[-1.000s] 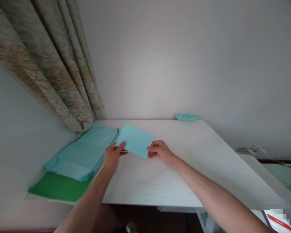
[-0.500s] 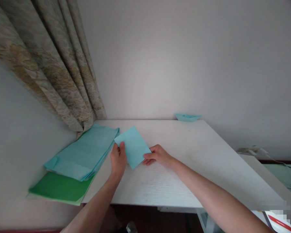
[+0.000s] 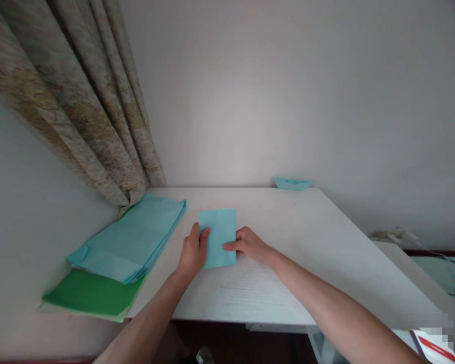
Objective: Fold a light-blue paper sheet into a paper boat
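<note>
A light blue piece of folded paper point(image 3: 220, 230) is held upright-edged above the white table point(image 3: 280, 283), its shape close to a rectangle. My left hand point(image 3: 194, 247) grips its left edge, thumb on the front face. On the opposite edge, my right hand point(image 3: 248, 243) pinches it with the thumb in front; the other fingers are partly hidden behind the sheet. At the back edge of the table, by the wall, sits a blue paper boat point(image 3: 292, 184).
A stack of blue paper point(image 3: 136, 237) lies at the table's left side, over green sheets point(image 3: 91, 296). Patterned curtains point(image 3: 98, 111) hang at the left down to the table corner. Beyond the right edge, a power strip point(image 3: 389, 235) with cables lies lower down.
The paper has turned from a diamond-like tilt to standing straight, and shifted slightly right. My left hand has moved right along with it; my right hand stays nearly in place.
</note>
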Demonstrator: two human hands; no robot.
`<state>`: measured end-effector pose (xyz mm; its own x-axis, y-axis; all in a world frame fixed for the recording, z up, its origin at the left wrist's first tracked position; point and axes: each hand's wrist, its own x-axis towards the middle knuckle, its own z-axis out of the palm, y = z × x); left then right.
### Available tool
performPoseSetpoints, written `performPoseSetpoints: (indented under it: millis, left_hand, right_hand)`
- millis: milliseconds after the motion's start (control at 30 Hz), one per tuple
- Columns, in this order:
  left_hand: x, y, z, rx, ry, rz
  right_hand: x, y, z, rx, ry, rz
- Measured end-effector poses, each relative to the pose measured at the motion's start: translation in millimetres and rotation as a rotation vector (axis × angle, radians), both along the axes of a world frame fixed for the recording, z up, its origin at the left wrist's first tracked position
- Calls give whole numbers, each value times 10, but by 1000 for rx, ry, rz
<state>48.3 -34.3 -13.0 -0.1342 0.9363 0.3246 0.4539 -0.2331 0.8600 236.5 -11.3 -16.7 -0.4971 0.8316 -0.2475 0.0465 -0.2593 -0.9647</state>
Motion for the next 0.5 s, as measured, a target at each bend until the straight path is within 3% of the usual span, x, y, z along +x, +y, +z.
performPoseSetpoints:
  millis: [200, 333, 500]
  left_hand:
    - [20, -22, -41, -79, 3, -173]
    - [26, -37, -44, -130, 23, -297]
    - [-4, -42, -70, -144, 33, -377]
  right_hand:
    - [-19, 15, 67, 42, 160, -138]
    - [6, 56, 68, 102, 110, -293]
    - [43, 70, 66, 118, 60, -223]
